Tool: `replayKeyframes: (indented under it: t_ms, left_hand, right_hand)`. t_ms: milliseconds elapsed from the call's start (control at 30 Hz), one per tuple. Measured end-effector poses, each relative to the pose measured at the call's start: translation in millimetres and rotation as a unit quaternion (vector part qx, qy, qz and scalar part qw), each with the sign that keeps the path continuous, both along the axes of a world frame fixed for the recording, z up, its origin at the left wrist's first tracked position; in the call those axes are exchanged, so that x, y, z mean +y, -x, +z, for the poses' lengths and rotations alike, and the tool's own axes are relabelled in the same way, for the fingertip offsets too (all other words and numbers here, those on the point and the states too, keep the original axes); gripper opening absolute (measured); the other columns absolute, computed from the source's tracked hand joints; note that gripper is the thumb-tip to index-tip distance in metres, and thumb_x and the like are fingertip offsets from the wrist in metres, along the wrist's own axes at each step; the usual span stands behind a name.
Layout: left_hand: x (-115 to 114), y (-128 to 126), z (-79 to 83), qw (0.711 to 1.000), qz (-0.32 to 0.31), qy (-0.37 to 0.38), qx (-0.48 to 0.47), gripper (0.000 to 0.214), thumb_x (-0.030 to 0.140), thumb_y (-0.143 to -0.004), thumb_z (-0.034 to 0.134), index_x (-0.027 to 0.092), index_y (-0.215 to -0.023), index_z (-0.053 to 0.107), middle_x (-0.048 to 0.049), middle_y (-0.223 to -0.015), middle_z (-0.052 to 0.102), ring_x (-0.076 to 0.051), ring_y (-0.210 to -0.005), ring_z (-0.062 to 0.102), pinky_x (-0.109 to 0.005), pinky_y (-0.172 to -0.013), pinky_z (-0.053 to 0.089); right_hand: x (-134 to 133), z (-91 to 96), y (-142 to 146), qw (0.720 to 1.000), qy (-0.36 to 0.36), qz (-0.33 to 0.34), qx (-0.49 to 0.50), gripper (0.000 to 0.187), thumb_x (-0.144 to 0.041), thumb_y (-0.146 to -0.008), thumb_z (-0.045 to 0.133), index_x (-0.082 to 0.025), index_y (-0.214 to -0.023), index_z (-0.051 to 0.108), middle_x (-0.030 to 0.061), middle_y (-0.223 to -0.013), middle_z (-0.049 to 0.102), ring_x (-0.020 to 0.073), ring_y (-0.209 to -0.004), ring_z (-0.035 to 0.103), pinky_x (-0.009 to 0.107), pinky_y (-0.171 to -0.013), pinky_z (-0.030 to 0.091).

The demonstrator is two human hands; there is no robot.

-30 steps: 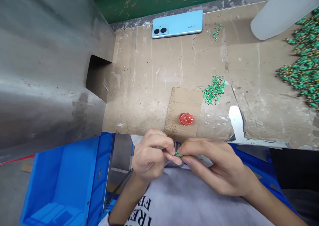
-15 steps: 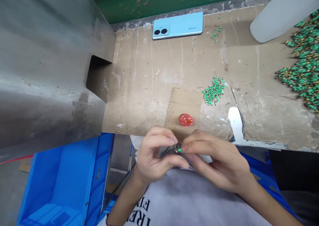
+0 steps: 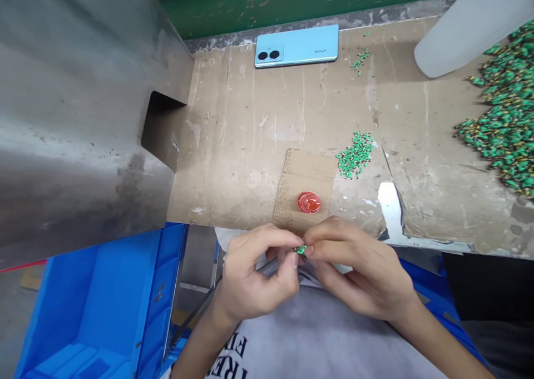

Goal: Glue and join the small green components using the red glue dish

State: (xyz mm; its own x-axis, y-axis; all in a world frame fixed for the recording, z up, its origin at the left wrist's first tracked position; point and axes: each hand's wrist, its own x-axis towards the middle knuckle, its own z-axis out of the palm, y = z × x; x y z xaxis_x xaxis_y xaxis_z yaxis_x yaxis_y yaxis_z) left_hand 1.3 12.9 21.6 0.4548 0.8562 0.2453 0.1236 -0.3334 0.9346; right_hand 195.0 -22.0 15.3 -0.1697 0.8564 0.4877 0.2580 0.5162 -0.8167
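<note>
Left fingers [image 3: 289,272] nearer, green piece [image 3: 300,250] at their tips

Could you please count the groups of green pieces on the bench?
3: a large heap at the right, cut by the frame; a pile beside the cardboard pad; a scatter right of the phone. The white object may hide others.

This is looking like a workshop. A long table covered in worn brown cardboard [image 3: 233,139] is holding a big pile of tiny green and yellow parts [image 3: 507,117] and a small heap of tiny green parts [image 3: 354,156]. A big grey metal box [image 3: 79,128] is standing at the left, and a blue plastic bin [image 3: 114,290] is sitting lower down.
</note>
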Motion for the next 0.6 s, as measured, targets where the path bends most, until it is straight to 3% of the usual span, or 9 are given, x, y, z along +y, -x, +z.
replayKeyframes:
  t_ms: [200,367,600]
  left_hand:
    - [-0.6,-0.9,3.3,0.998,0.027,-0.026,0.042,0.018,0.007,-0.085,0.070,0.020,-0.097,0.068,0.0012,-0.072,0.073,-0.011,-0.053,0.066,-0.020,-0.048,0.047]
    - [4.0,1.9,7.1,0.998,0.002,-0.010,0.055,0.020,0.003,-0.084,0.068,0.020,-0.095,0.067,0.0015,-0.072,0.075,-0.012,-0.055,0.071,-0.019,-0.053,0.057]
    - [17.1,-12.4,13.2,0.993,-0.017,-0.109,0.046,0.016,0.008,-0.084,0.070,0.021,-0.087,0.062,0.0059,-0.066,0.072,-0.009,-0.046,0.068,-0.014,-0.048,0.057]
  right_hand:
    - [0.9,-0.6,2.4,0.999,0.029,-0.002,0.034,0.028,0.003,-0.092,0.061,-0.019,-0.110,0.063,0.0046,-0.091,0.074,0.0162,-0.082,0.072,0.028,-0.078,0.061]
    - [1.0,-6.2,3.7,0.999,0.027,0.007,0.043,0.024,-0.002,-0.097,0.060,-0.020,-0.113,0.064,0.0067,-0.096,0.076,0.0175,-0.088,0.074,0.030,-0.080,0.063]
    - [-1.3,-9.5,-1.9,0.998,-0.039,-0.026,0.047,0.024,-0.005,-0.102,0.055,-0.017,-0.120,0.066,0.0106,-0.101,0.078,0.0180,-0.092,0.076,0.032,-0.080,0.065]
